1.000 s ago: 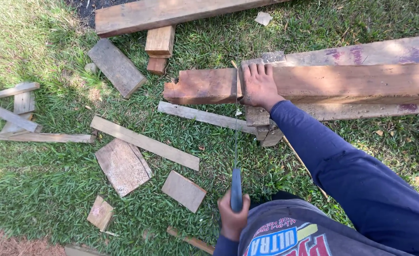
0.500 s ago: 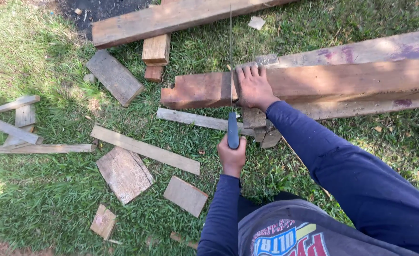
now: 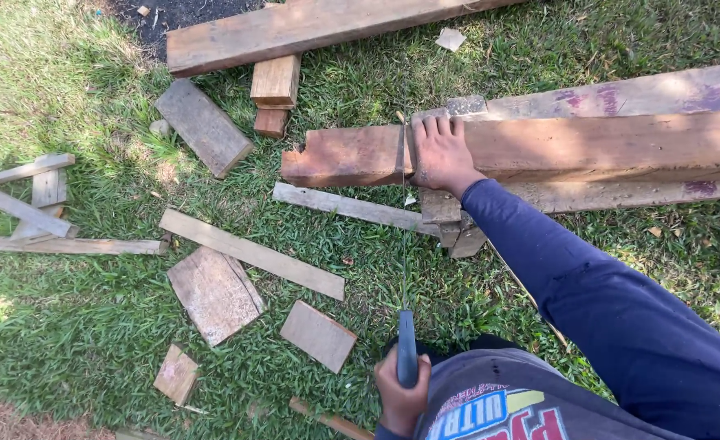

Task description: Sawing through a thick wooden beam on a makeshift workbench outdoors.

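Sawing underway: our right hand (image 3: 441, 155) lies flat, fingers spread, pinning the beam (image 3: 539, 147) on the grass (image 3: 91, 326). Left hand (image 3: 400, 391) grips the saw (image 3: 406, 342) handle, blade in a shallow kerf. Beam end not yet severed.

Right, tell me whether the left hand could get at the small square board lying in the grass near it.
Probably yes. The left hand grips the saw handle, and the small square board lies flat in open grass just beside it, uncovered. The hand would have to let go of the saw first.
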